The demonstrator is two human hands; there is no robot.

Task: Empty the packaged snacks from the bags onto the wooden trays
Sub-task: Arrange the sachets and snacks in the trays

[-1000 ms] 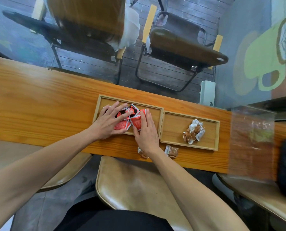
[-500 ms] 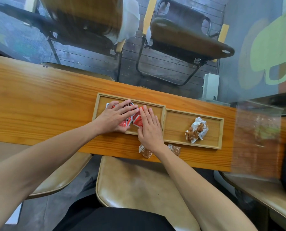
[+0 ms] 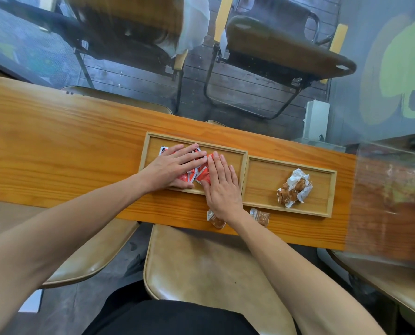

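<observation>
head view: left hand (image 3: 171,169) and right hand (image 3: 222,184), fingers flat, half-hide red packets (image 3: 203,174) in left tray (image 3: 225,153); right tray (image 3: 262,184) holds brown snacks (image 3: 294,188).

Two trays (image 3: 242,165), two hands (image 3: 175,166).

Legible text: none. Print on the red-and-white snack packets (image 3: 201,174) in the left wooden tray (image 3: 244,163) is too small and largely covered. Markings on the clear-wrapped brown snacks (image 3: 294,189) in the right wooden tray (image 3: 332,189) cannot be read.
</observation>
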